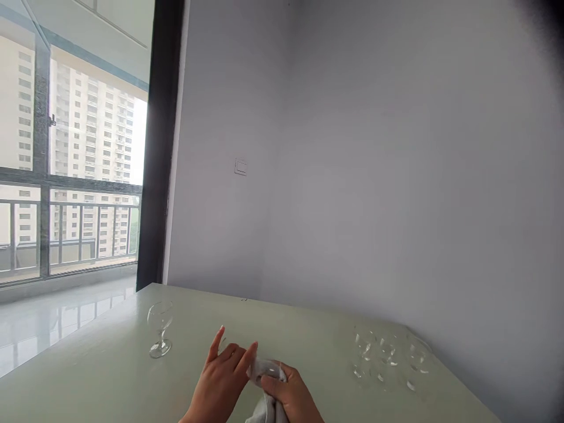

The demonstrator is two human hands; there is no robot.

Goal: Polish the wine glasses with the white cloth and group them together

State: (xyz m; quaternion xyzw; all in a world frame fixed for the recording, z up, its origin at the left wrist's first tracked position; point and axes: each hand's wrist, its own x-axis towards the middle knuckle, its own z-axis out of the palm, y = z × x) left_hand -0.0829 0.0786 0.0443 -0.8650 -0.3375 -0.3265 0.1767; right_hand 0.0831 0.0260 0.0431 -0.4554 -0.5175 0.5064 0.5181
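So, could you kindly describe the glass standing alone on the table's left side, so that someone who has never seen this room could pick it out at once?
Start at the pale table beneath the tall window. On its left side, nearest the window, is a stemmed glass. It stands upright by itself, well apart from the group of glasses at the right.

The location is an indoor room of a residential high-rise apartment. Indicators: a full-height, dark-framed glazed balcony window (42, 176) with a grey metal railing (94, 229), through which cream multi-storey apartment towers (92, 153) are visible; a glossy pale tile floor (57, 317); smooth light-grey painted walls (352, 176); a white rectangular wall switch (240, 167); and a pale green table (88, 358).
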